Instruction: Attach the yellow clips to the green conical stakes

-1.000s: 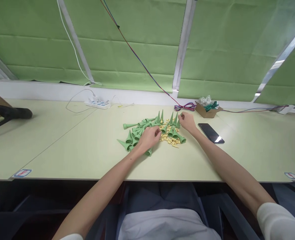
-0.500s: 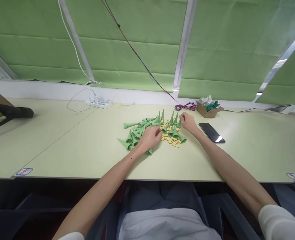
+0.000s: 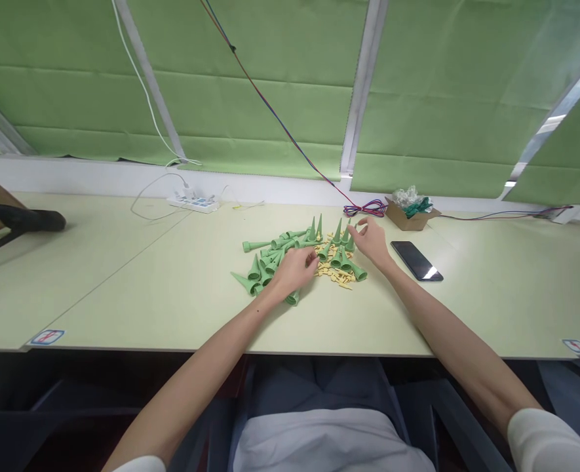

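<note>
A heap of green plastic cones (image 3: 270,259) lies on the pale table (image 3: 172,295), some upright, some on their sides. Small yellow pieces (image 3: 331,272) are scattered among them. My left hand (image 3: 294,270) rests on the heap with fingers curled at the edge of the yellow pieces; what it pinches is hidden. My right hand (image 3: 369,240) hovers over the upright cones at the right of the heap, fingers spread apart and empty.
A black phone (image 3: 416,260) lies right of the heap. Behind it stand a small cardboard box (image 3: 408,215) of bagged parts and a coil of red and blue wire (image 3: 366,210). A white power strip (image 3: 194,204) sits at the back left; a dark chair arm (image 3: 19,219) is at far left.
My right hand has lifted slightly and its fingers have spread apart. My left hand has stayed in place on the heap.
</note>
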### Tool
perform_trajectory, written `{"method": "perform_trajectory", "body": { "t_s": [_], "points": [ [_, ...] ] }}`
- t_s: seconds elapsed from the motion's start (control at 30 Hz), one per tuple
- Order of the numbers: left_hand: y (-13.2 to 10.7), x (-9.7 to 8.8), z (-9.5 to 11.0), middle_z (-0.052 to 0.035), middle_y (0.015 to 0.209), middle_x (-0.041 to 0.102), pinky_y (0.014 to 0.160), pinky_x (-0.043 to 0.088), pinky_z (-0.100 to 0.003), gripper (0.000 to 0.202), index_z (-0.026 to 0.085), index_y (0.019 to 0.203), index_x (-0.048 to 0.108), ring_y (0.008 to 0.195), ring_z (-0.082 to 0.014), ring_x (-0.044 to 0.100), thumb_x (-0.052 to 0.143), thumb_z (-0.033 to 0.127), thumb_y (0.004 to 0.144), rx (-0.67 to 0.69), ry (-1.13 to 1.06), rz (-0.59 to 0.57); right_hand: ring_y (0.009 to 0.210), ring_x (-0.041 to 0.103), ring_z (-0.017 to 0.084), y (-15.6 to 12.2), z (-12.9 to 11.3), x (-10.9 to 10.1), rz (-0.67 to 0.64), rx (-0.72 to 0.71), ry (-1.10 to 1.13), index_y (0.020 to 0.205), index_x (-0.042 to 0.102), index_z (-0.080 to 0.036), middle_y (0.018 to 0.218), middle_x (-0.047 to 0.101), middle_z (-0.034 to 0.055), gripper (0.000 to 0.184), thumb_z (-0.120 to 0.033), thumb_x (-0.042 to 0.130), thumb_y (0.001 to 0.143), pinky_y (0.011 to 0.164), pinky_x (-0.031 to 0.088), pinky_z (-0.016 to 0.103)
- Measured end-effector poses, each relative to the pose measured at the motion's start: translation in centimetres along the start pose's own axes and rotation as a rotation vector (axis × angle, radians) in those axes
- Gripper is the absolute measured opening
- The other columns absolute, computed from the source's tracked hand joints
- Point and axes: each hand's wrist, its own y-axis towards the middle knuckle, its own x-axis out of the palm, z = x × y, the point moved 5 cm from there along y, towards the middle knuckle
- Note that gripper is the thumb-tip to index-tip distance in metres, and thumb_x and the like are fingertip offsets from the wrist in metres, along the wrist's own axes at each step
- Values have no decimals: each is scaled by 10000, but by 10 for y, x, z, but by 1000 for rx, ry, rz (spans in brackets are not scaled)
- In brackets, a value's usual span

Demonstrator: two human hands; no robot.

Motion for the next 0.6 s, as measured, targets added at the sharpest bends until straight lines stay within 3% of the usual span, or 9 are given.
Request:
{"method": "perform_trajectory", "body": {
  "t_s": [0.13, 0.2, 0.37, 0.6],
  "points": [
    [1, 1, -3, -31, 687, 668, 616, 417, -307, 209, 192, 734, 598, 619, -187, 576, 487, 279, 888, -10, -10, 7, 628, 565, 222, -8, -21, -15, 150, -41, 4, 994, 565, -170, 619, 585, 16, 238, -382, 507, 903, 668, 383, 324],
    [1, 1, -3, -28, 692, 671, 621, 419, -308, 202, 193, 741, 599, 622, -186, 581, 487, 276, 887, -11, -2, 8, 617, 557, 203, -13, -36, -11, 65, -107, -4, 905, 580, -187, 628, 594, 21, 174, -341, 499, 902, 652, 373, 312],
    [1, 0, -2, -29, 690, 666, 612, 405, -305, 189, 196, 741, 601, 626, -186, 573, 491, 262, 879, 2, 16, 15, 701, 587, 200, -32, -61, 21, -329, -274, -123, 873, 618, -202, 753, 688, 47, 117, -309, 572, 860, 633, 347, 294],
    [2, 1, 1, -15, 647, 639, 612, 384, -300, 224, 195, 693, 556, 597, -169, 544, 485, 265, 893, 38, 17, 8, 810, 611, 224, -43, -69, 36, -469, -315, -227, 999, 658, -202, 866, 722, 66, 188, -319, 581, 874, 619, 327, 287]
  ]
}}
